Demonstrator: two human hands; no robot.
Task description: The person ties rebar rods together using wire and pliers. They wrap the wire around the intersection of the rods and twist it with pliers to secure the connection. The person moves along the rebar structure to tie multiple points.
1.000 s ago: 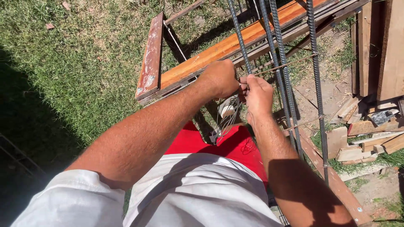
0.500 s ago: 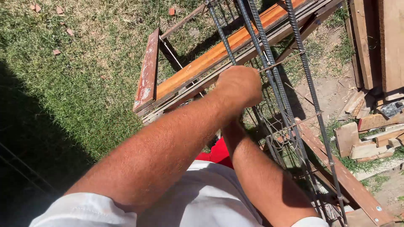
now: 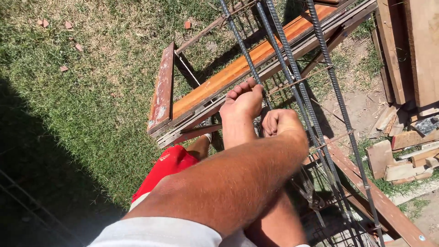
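Outdoors, in hard sunlight, over patchy dry grass (image 3: 91, 91) with a deep shadow across the near left side. Scattered over the far left of the grass, small brick chips (image 3: 68, 24). Resting on the grass, a rusty metal trestle (image 3: 162, 89) with an orange plank (image 3: 238, 68) laid along it. Across its far right end, a cage of ribbed steel bars (image 3: 292, 68), running from the far edge toward the near right corner, bound by thin stirrups (image 3: 297, 81). Along the right side, bare dirt, stacked timber (image 3: 411, 45) and loose wood offcuts (image 3: 398, 160).

Arms crossed in the foreground. Left hand (image 3: 282, 122): fingers curled into a closed fist beside the bars, contents impossible to tell. Right hand (image 3: 244, 100): fingers loosely bent, partly open, tips touching one of the ribbed bars at the trestle's edge, no firm grip visible. Below the forearms, red shorts (image 3: 167, 167) and a white sleeve (image 3: 160, 235).
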